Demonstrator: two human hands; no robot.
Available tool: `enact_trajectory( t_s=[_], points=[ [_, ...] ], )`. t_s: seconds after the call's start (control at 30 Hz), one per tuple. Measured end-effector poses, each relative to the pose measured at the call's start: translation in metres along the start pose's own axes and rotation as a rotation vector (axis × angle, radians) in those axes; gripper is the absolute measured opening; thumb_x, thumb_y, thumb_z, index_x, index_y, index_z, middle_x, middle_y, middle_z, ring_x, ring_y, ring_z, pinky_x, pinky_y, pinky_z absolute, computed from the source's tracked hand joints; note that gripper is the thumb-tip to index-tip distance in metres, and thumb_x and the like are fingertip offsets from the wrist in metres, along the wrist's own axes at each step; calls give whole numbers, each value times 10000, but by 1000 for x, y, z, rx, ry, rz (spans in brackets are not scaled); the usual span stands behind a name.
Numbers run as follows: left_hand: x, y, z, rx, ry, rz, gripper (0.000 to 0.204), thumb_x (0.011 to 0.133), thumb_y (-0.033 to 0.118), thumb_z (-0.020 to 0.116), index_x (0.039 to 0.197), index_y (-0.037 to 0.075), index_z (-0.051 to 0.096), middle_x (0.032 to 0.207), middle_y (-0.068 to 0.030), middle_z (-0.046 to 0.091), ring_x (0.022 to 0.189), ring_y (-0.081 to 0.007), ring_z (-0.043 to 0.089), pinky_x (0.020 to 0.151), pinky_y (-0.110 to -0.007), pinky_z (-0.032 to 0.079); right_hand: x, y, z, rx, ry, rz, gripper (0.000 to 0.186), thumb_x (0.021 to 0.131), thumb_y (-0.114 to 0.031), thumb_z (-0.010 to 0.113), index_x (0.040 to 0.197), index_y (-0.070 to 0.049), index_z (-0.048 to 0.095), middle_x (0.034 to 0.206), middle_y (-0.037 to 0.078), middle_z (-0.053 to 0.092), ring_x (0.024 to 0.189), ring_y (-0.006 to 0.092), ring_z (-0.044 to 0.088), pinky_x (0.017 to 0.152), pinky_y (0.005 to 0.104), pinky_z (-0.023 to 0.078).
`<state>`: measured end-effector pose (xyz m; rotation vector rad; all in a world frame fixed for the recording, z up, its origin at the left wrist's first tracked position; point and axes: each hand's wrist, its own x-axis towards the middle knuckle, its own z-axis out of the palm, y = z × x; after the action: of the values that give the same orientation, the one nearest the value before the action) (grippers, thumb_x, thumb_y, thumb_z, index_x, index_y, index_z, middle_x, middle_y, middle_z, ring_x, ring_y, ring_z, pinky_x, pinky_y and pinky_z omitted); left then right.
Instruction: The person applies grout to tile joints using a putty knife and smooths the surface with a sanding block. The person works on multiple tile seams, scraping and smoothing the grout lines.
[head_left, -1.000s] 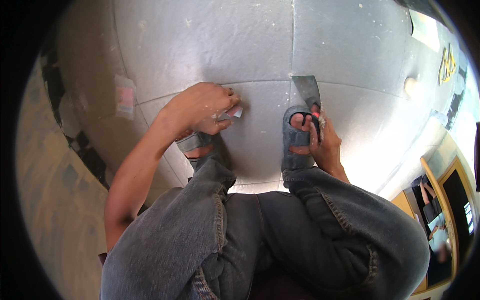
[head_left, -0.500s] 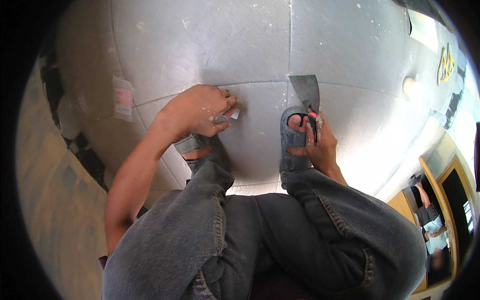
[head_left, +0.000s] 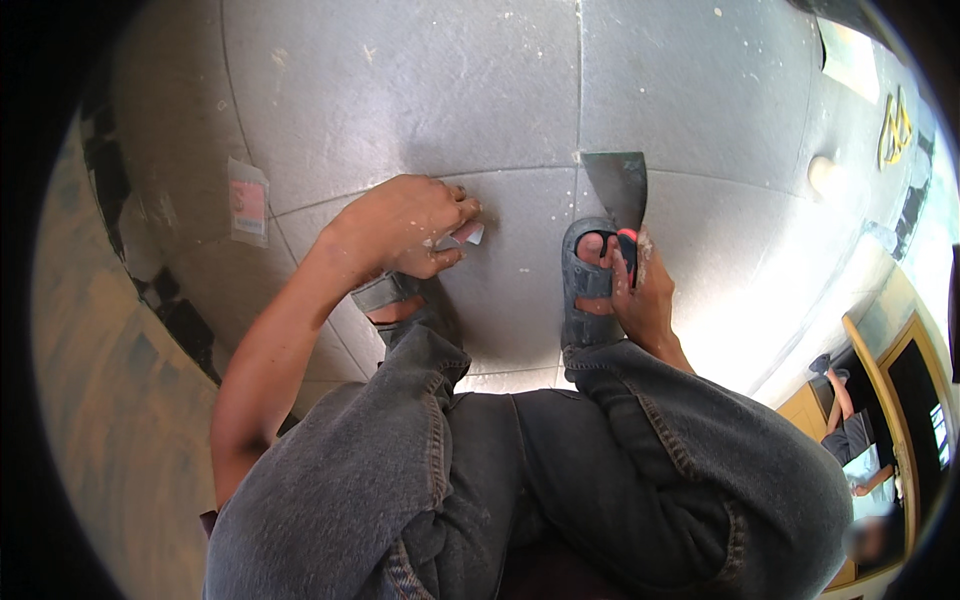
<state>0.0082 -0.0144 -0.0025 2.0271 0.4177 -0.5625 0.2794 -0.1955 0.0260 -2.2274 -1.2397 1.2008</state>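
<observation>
In my right hand (head_left: 650,292) is a putty knife (head_left: 620,186) with a wide dark blade and a red and black handle. Its fingers are wrapped round the handle beside my right sandal (head_left: 590,272), with the blade pointing away from me above the tiles. My left hand (head_left: 405,228), closed and palm down above my left foot, grips a small pinkish and clear scrap of plastic (head_left: 466,235). Part of that scrap is hidden by the fingers. Whitish specks dot both hands.
A clear plastic packet with a pink label (head_left: 247,204) lies on the grey tiled floor (head_left: 480,90) at left. Far right are a yellow looped object (head_left: 893,130) and a pale round object (head_left: 824,177). Another person (head_left: 855,440) is by a wooden-framed doorway at lower right.
The putty knife's blade has shifted slightly right. My left hand keeps its hold on the scrap, nearly still. The person by the doorway has shifted, and more of their legs shows.
</observation>
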Motion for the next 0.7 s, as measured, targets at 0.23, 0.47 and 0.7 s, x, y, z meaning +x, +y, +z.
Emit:
enact_trajectory(
  t_s=[0.23,0.47,0.7],
  points=[
    [-1,-3,6,-14,12,-15,309,829,225,718,1047,23,637,935,-150,671,944,-362,676,858,-469,539,-1,10,3,7,-15,-59,349,1007,-30,623,1343,32,558,1015,174,704,890,276,739,769,368,579],
    [-2,-3,2,-14,-12,-23,316,827,231,723,1045,19,637,934,-148,668,932,-364,677,857,-470,542,-1,18,3,-119,41,-169,381,1006,-19,615,1375,37,536,973,171,698,860,284,733,750,365,571],
    [-2,-4,2,-22,12,-13,327,816,219,730,1058,16,640,951,-148,671,939,-365,675,857,-467,542,-3,13,3,-50,8,-81,391,1004,-18,616,1382,33,529,975,168,700,870,288,734,748,368,573]
  ],
)
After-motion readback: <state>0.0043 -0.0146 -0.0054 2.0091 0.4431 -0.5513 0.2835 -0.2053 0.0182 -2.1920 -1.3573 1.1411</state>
